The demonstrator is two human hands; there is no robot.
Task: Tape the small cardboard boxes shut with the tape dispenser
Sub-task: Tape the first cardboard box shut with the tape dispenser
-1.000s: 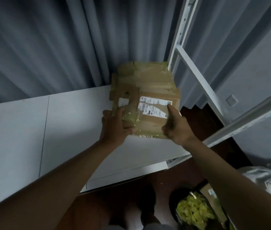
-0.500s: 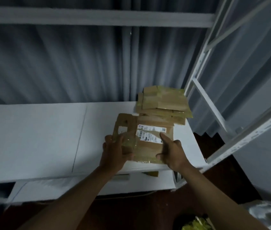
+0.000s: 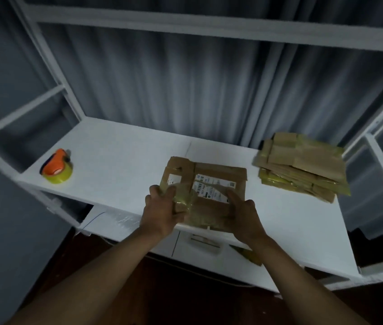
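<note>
Fingers [image 3: 170, 192] of left hand [image 3: 162, 212] curled over near left edge of one flat cardboard box [image 3: 205, 195]; right hand [image 3: 244, 213] gripping its near right side, on white shelf [image 3: 120, 165]. One tape dispenser [image 3: 56, 168] far left, well apart. One stack of flattened boxes [image 3: 303, 165] far right, count unclear. Label print blurred; box's near edge hidden by hands.

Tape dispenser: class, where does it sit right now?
In the head view, the tape dispenser sits at the far left of the white table, well left of the box both hands hold.
</note>
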